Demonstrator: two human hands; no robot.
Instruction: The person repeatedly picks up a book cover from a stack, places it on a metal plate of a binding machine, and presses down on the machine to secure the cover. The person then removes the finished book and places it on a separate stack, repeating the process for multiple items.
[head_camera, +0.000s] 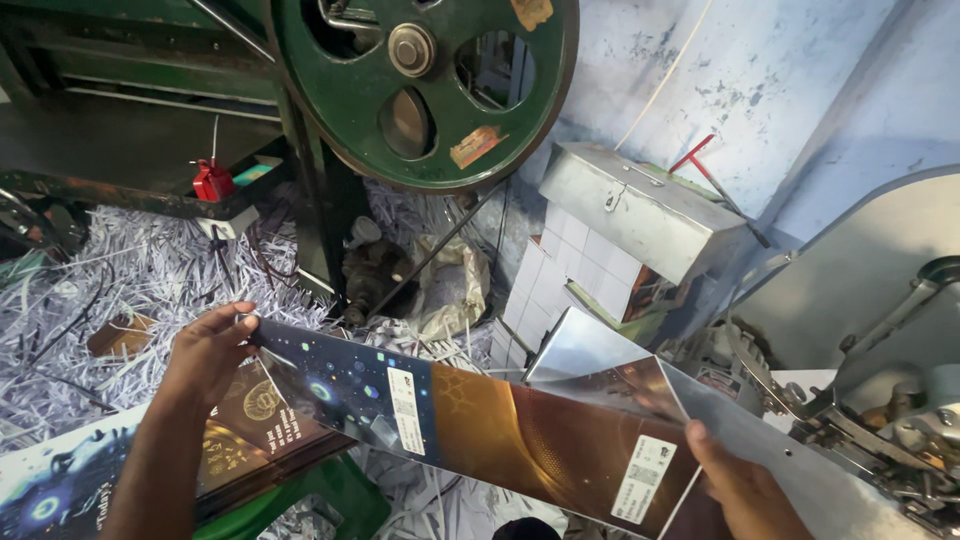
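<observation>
A long glossy printed sheet, dark blue at its left and brown-gold at its right, stretches between both my hands. My left hand grips its left end, thumb on top. My right hand holds its lower right end near the bottom edge of the view. White labels are printed on the sheet. Behind its right part, the shiny silver back of another sheet sticks up.
A big green flywheel on a dark green machine fills the top. White paper shreds cover the floor at left. A stack of printed sheets lies under my left arm. A grey metal box and a metal machine stand at right.
</observation>
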